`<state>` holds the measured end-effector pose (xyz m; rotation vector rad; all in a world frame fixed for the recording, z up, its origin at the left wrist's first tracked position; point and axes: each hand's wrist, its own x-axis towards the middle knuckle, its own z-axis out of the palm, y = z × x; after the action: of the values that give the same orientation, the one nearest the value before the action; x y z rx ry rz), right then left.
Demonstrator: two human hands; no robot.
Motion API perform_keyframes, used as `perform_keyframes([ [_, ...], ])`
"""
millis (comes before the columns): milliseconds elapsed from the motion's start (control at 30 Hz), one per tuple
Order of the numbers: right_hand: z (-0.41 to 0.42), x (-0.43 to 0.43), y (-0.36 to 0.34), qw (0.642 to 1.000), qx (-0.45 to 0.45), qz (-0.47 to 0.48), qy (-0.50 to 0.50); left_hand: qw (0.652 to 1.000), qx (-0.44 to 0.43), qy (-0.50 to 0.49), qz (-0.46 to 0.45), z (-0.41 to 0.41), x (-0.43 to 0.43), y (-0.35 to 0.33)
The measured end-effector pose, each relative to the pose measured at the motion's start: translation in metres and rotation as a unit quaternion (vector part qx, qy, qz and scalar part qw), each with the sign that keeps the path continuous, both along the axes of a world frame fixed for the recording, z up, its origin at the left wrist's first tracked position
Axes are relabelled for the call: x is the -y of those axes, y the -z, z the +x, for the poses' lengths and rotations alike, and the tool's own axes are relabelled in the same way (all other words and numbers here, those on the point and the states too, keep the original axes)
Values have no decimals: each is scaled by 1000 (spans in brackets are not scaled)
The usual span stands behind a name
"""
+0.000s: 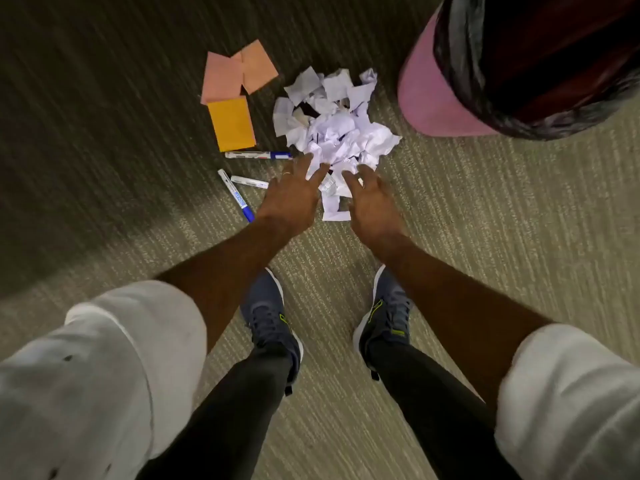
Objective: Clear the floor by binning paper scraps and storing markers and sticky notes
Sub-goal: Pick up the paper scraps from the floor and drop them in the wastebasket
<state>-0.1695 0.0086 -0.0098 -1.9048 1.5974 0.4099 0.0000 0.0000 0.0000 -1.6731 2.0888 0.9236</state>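
A heap of crumpled white paper scraps point(337, 129) lies on the carpet ahead of my feet. My left hand point(292, 195) and my right hand point(372, 199) hover side by side at its near edge, fingers spread, holding nothing. Left of the heap lie pink sticky notes point(239, 71) and an orange pad point(232, 123). Three white markers with blue caps lie near my left hand: one point(258, 155) below the orange pad, one point(249, 181) partly hidden by my hand, one point(236, 195) slanted beside it. A pink bin point(426, 98) with a dark liner stands at the upper right.
Striped beige carpet point(485, 220) covers the floor. My two grey shoes point(273, 320) stand just behind my hands. The bin sits close to the right side of the paper heap.
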Motion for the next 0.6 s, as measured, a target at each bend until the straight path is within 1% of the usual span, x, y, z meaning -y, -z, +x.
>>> perform_keyframes([
  [33,0,1,13,1000,-10,6,-11,1000,-6,-3,7,-4,1,11],
  [100,-3,4,42,1000,-9,18,-21,999,-23,-41,15,-7,2,38],
  [200,-2,7,82,997,-18,19,-77,998,-23,-58,24,-16,-1,74],
  [300,-2,10,104,999,-6,-5,-53,996,-27,-80,9,-18,-2,97],
  [367,2,12,110,999,14,-40,-29,995,-40,-88,-21,-17,0,104],
  [433,6,12,111,997,36,-63,-23,993,-67,-89,-28,-16,3,106],
  [500,8,15,108,996,56,-64,-19,990,-89,-106,-31,-15,8,102],
  [600,7,19,89,996,55,-69,4,984,-106,-140,-41,-18,14,85],
])
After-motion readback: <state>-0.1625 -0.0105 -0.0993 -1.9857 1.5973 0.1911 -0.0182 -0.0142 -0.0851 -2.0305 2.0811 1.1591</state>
